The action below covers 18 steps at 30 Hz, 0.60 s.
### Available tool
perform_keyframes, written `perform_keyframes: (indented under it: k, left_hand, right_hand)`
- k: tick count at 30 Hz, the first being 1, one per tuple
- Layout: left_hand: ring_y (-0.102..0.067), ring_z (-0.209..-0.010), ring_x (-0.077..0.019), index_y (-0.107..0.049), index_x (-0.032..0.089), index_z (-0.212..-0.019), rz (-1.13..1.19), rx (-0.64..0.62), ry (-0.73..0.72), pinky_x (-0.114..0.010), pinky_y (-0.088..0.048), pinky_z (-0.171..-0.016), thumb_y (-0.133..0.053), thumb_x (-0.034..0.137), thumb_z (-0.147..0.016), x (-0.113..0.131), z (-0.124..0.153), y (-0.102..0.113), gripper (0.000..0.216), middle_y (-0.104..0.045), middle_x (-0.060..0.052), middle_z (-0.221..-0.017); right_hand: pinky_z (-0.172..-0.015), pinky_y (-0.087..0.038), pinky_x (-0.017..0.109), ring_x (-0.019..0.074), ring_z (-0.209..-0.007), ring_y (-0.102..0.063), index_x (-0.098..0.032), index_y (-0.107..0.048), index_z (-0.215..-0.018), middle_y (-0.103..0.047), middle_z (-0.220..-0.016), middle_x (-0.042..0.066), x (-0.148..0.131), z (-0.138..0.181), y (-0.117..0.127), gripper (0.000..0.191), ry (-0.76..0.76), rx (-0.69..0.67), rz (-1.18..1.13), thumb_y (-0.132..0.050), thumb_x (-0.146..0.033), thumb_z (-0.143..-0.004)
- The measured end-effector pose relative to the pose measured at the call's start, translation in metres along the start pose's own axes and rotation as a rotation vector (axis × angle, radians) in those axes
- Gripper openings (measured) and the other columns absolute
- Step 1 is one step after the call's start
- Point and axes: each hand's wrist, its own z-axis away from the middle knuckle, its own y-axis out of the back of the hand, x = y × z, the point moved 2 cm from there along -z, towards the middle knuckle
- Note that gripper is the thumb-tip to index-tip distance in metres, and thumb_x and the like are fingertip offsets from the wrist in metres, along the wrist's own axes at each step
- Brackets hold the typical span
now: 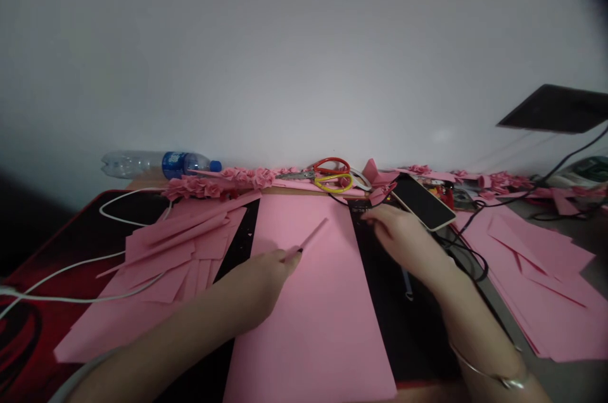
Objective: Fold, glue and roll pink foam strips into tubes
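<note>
My left hand is closed around one end of a narrow pink paper strip, which points up and to the right. Beneath it lies a long pink paper sheet, running away from me across the black mat. Right of that sheet, my right hand reaches to the mat beside a phone. Its fingers are bent with the tips close together; whatever they may pinch is too small to make out.
Loose pink papers overlap on the left, crossed by a white cable. More pink sheets lie on the right. Scissors, paper roses and a plastic bottle line the wall. Black cables run near my right arm.
</note>
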Motion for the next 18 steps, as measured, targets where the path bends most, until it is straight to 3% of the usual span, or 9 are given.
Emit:
perform_keyframes:
  k: [3,5,8,12,18]
  left_hand:
    - [-0.061,-0.107,-0.0222,-0.036,0.023,-0.143,0.050,-0.044,-0.002,-0.030,-0.046,-0.090,-0.034,-0.001,-0.077,0.001,0.005,-0.001,0.070,-0.056,-0.008,-0.131]
    - [-0.058,-0.112,-0.0221,-0.035,0.023,-0.144,0.059,-0.051,0.017,-0.029,-0.045,-0.093,-0.034,-0.003,-0.076,0.003,0.006,0.000,0.072,-0.057,-0.007,-0.131]
    - [-0.056,-0.116,-0.0215,-0.034,0.020,-0.144,0.060,-0.084,0.029,-0.028,-0.043,-0.096,-0.034,-0.004,-0.076,0.006,0.005,0.003,0.072,-0.056,-0.008,-0.132]
    - [-0.058,-0.113,-0.0211,-0.033,0.015,-0.145,0.010,-0.138,0.037,-0.030,-0.045,-0.096,-0.034,-0.003,-0.076,0.006,0.004,0.002,0.071,-0.054,-0.011,-0.133]
    - [-0.061,-0.104,-0.0245,-0.029,0.014,-0.146,-0.091,-0.114,0.009,-0.035,-0.051,-0.086,-0.035,0.001,-0.079,0.000,0.005,-0.005,0.069,-0.054,-0.015,-0.133]
  right_hand:
    - [-0.075,-0.049,0.031,0.0219,-0.084,-0.065,-0.017,-0.066,-0.091,-0.068,-0.092,0.009,0.039,0.033,0.019,0.028,-0.283,-0.012,0.149,-0.045,-0.006,-0.075]
    - [-0.075,-0.048,0.034,0.0269,-0.089,-0.064,-0.013,-0.064,-0.097,-0.067,-0.095,0.013,0.061,0.055,0.023,0.029,-0.364,-0.072,0.250,-0.052,-0.010,-0.070]
    - [-0.071,-0.047,0.032,0.0274,-0.089,-0.064,-0.013,-0.059,-0.105,-0.066,-0.103,0.015,0.078,0.075,0.013,0.044,-0.409,-0.157,0.279,-0.055,-0.008,-0.062]
    - [-0.065,-0.043,0.031,0.0266,-0.084,-0.065,-0.012,-0.050,-0.117,-0.067,-0.097,0.014,0.077,0.074,-0.008,0.051,-0.480,-0.200,0.253,-0.054,-0.011,-0.066]
    - [-0.067,-0.044,0.033,0.0255,-0.080,-0.064,-0.016,-0.051,-0.110,-0.067,-0.093,0.012,0.057,0.068,-0.012,0.033,-0.461,-0.113,0.057,-0.050,-0.019,-0.078]
